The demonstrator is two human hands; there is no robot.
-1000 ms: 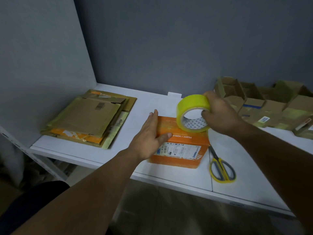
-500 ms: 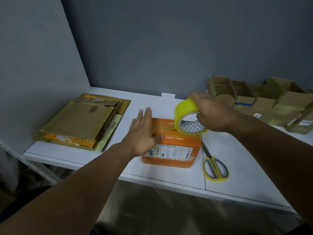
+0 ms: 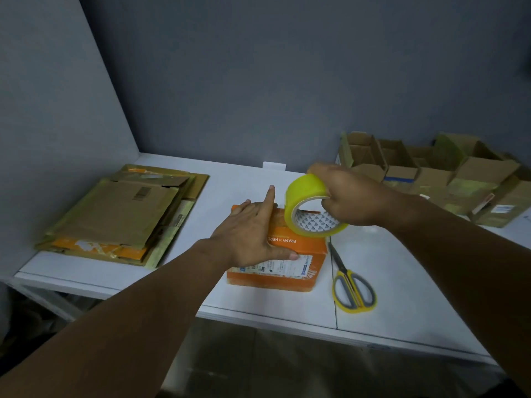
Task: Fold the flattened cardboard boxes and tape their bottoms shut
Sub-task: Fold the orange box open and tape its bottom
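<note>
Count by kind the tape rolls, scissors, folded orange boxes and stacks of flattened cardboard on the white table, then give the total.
Tape roll: 1
Scissors: 1
Orange box: 1
Stack of flattened cardboard: 1
Total: 4

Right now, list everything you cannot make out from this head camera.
All in the head view:
- Top seam of the orange box: covered by the left hand and the tape roll; whether any tape is stuck down cannot be told.
- Print on the label: too small, partly under the thumb.
- The folded boxes: cut off by the right edge, partly behind the right hand.
- The flat cardboard stack: lower sheets hidden by upper ones.
</note>
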